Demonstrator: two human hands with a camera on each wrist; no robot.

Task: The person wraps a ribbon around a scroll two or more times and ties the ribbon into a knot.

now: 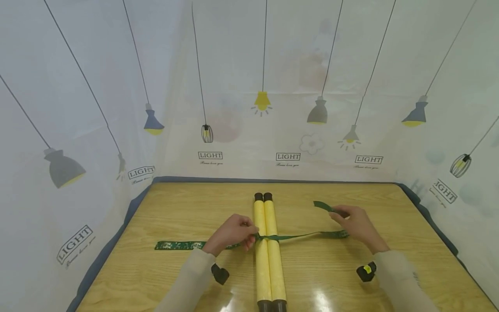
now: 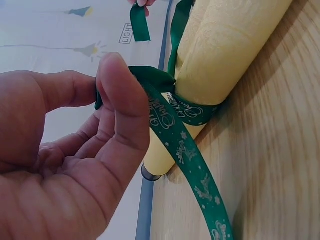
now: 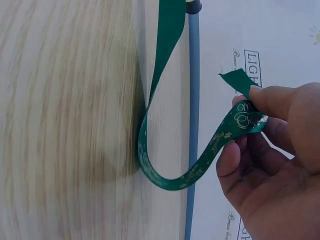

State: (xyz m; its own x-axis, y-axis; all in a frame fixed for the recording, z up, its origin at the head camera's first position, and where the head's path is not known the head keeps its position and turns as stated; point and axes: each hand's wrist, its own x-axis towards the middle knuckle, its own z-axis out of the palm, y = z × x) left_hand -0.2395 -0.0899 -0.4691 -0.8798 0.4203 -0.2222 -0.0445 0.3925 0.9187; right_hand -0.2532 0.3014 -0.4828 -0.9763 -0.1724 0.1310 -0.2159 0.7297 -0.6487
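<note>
Two pale yellow rolls with dark end caps (image 1: pixel 263 264) lie side by side, pointing away from me on the table. A green ribbon (image 1: pixel 296 237) with silver print goes round their middle. My left hand (image 1: pixel 233 232) is at the rolls' left side, pinching a folded part of the ribbon between thumb and fingers. From there a printed tail (image 2: pixel 192 155) hangs down in the left wrist view and lies out to the left. My right hand (image 1: pixel 356 223), off to the right, pinches the other tail near its end (image 3: pixel 240 80); this tail sags in a curve toward the rolls.
The wooden table (image 1: pixel 187 212) has a blue-grey border along its back and sides. White sheeting printed with lamps (image 1: pixel 241 52) stands around it. A small black device (image 1: pixel 220 275) is by the left wrist, another (image 1: pixel 366 271) by the right.
</note>
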